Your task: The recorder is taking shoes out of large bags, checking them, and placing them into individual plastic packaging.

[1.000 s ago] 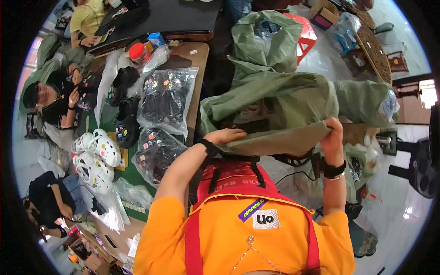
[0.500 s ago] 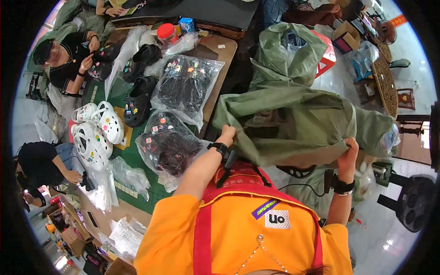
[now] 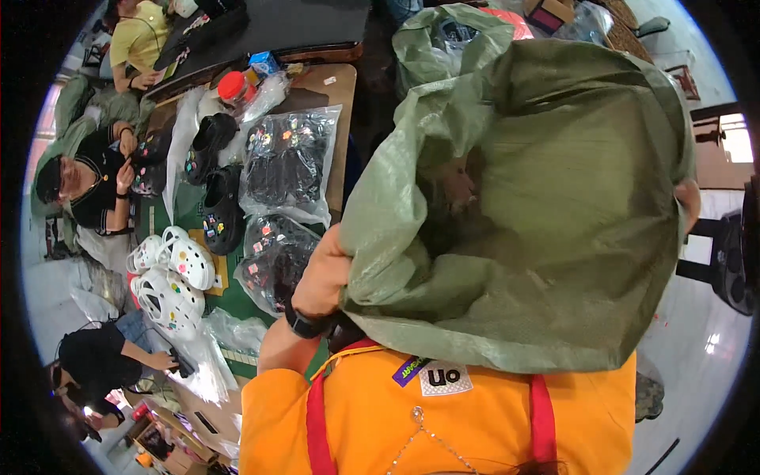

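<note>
A large green woven sack (image 3: 570,261) fills the space in front of me, its wide mouth facing up toward me. My left hand (image 3: 323,273) is closed on the sack's left rim. On the far right edge, my right hand (image 3: 687,204) grips the rim, mostly hidden behind the fabric. Deep in the sack's shadowed left part is something brownish that I cannot make out. Just left of my left hand lie clear bags of black clogs with colourful charms, one bag (image 3: 273,257) close by and another bag (image 3: 291,166) farther off.
Left on the green-topped table stand white clogs (image 3: 170,297) and loose black clogs (image 3: 223,210). A red-lidded jar (image 3: 235,87) and a blue box (image 3: 263,63) sit farther back. One person (image 3: 91,190) handles a dark clog; others are around the table. Another green sack (image 3: 419,51) stands behind mine.
Both my hands have raised the green sack and pulled it closer, so its mouth now spreads wide toward me. The view has shifted, and the table sits farther left.
</note>
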